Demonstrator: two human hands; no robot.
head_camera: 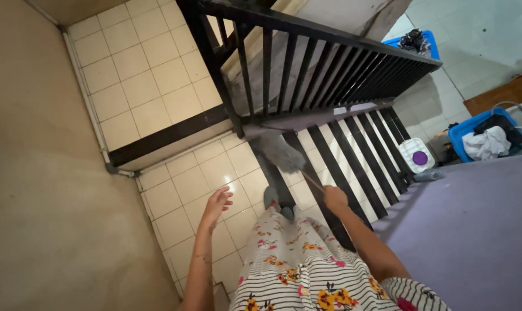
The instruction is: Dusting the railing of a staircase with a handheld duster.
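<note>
My right hand (334, 197) is closed tight around the thin stick of a fluffy grey duster (279, 152). Its fuzzy head touches the bottom of the black railing (307, 69). My left hand (216, 204) is open and holds nothing. Far below I count two blue tubs (460, 138) and one white square box (416, 154) with a purple dot.

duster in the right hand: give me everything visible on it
The duster has a fluffy grey head, blurred in the picture, on a thin light stick that looks like wood or cane. The right hand grips the stick's lower end. It slants up and left from the hand, and the head lies at the base of the black stair railing, above the tiled landing; actual contact cannot be told.
</note>
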